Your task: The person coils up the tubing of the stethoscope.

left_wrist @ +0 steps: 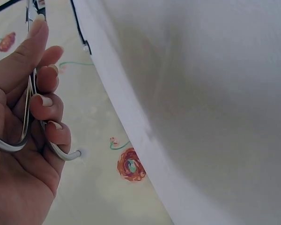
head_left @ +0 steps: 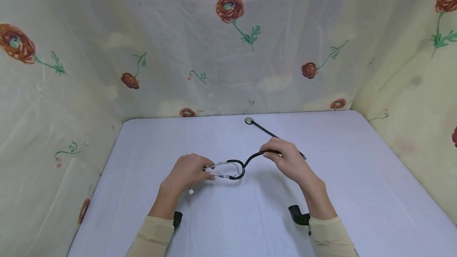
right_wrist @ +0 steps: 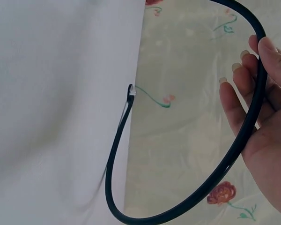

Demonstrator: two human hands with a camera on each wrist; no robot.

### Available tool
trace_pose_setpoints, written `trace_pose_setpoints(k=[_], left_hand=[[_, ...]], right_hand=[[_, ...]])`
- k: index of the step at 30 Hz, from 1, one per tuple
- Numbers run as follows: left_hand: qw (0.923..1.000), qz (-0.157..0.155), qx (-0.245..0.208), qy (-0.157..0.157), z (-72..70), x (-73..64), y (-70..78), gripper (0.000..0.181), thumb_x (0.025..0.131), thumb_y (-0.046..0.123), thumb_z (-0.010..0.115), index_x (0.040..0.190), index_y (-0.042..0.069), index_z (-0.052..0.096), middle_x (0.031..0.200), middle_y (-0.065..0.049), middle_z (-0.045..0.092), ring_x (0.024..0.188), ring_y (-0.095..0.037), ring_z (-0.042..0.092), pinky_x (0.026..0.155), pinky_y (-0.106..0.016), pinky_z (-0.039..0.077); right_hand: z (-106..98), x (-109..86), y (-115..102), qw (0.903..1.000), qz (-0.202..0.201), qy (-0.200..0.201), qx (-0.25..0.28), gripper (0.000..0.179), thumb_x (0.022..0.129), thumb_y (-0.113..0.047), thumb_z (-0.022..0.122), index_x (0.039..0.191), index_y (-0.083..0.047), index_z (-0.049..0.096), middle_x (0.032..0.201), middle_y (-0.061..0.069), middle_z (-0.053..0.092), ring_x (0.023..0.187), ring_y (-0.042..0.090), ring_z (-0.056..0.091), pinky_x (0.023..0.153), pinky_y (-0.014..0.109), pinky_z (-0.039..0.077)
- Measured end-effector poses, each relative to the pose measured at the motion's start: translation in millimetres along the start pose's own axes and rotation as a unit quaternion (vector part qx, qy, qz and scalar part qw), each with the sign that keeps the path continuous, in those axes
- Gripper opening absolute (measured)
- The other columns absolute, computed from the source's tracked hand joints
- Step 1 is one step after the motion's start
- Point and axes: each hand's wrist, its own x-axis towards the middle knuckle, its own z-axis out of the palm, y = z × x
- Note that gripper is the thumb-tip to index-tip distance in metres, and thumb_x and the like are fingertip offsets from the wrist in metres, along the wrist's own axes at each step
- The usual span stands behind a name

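Observation:
A stethoscope with black tubing stretches between both hands above the table. My left hand grips its metal ear tubes; in the left wrist view the fingers curl round these tubes. A white ear tip pokes out below that hand. Farther right, my right hand pinches the tubing between thumb and fingers. In the right wrist view the tube runs past the palm and hangs in a loop. The round chest piece is near the table's far edge, partly turned toward the head camera.
A white cloth covers the table. Behind it and at both sides hang pale curtains printed with red flowers. Black wrist-worn devices show at the left wrist and right wrist.

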Motion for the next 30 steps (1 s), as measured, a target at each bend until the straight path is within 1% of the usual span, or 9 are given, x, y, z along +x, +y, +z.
trace_pose_setpoints(k=[8, 12, 18, 22, 27, 30], left_hand=[[0.9996, 0.027, -0.003, -0.002, 1.0, -2.4, 4.6, 0.029, 0.078, 0.041, 0.082, 0.103, 0.027, 0.077, 0.083, 0.015, 0.073, 0.069, -0.003, 0.054, 0.065, -0.025, 0.043], [0.9991, 0.04, -0.007, -0.012, 1.2, -1.9, 7.8, 0.029, 0.078, 0.041, 0.082, 0.103, 0.026, 0.077, 0.082, 0.015, 0.073, 0.067, -0.002, 0.054, 0.064, -0.024, 0.042], [0.998, 0.061, -0.013, -0.014, 0.3, -2.5, 11.0, 0.029, 0.078, 0.041, 0.082, 0.102, 0.025, 0.078, 0.073, 0.018, 0.069, 0.063, -0.003, 0.051, 0.06, -0.023, 0.04], [0.9974, 0.069, -0.016, -0.013, -1.4, -2.9, 14.3, 0.029, 0.078, 0.04, 0.082, 0.102, 0.025, 0.078, 0.07, 0.018, 0.066, 0.061, -0.002, 0.051, 0.059, -0.023, 0.04], [0.9959, 0.085, -0.029, -0.012, -5.3, -3.9, 21.7, 0.03, 0.078, 0.038, 0.083, 0.103, 0.023, 0.079, 0.072, 0.016, 0.068, 0.062, -0.001, 0.053, 0.061, -0.021, 0.043], [0.9955, 0.088, -0.034, -0.012, -8.6, -5.9, 26.7, 0.031, 0.078, 0.038, 0.083, 0.104, 0.022, 0.079, 0.074, 0.016, 0.07, 0.062, -0.001, 0.054, 0.061, -0.021, 0.044]], right_hand=[[3, 5.5, -2, 0.9993, -0.012, 0.003, 0.034, 0.013, 0.09, -0.003, 0.069, 0.101, -0.008, 0.075, 0.097, 0.001, 0.07, 0.089, 0.011, 0.062, 0.079, 0.022, 0.052], [4, 8.4, -1, 0.9987, -0.009, 0.008, 0.049, 0.012, 0.091, -0.005, 0.069, 0.1, -0.009, 0.075, 0.097, 0.002, 0.07, 0.09, 0.011, 0.061, 0.08, 0.021, 0.051], [7, 12.7, -5, 0.9976, -0.008, 0.016, 0.068, 0.011, 0.091, -0.007, 0.069, 0.099, -0.012, 0.076, 0.096, 0.002, 0.07, 0.09, 0.01, 0.061, 0.081, 0.02, 0.051], [9, 17.7, -10, 0.996, -0.026, 0.016, 0.084, 0.011, 0.091, -0.008, 0.07, 0.098, -0.012, 0.076, 0.096, 0.003, 0.071, 0.09, 0.009, 0.061, 0.081, 0.02, 0.05], [12, 24.4, -15, 0.9945, -0.047, 0.008, 0.093, 0.01, 0.091, -0.01, 0.07, 0.098, -0.013, 0.076, 0.096, 0.002, 0.071, 0.09, 0.008, 0.061, 0.08, 0.021, 0.05], [12, 27.2, -17, 0.9937, -0.054, 0.002, 0.099, 0.009, 0.091, -0.011, 0.07, 0.097, -0.013, 0.076, 0.095, 0.002, 0.071, 0.089, 0.009, 0.061, 0.08, 0.022, 0.05]])
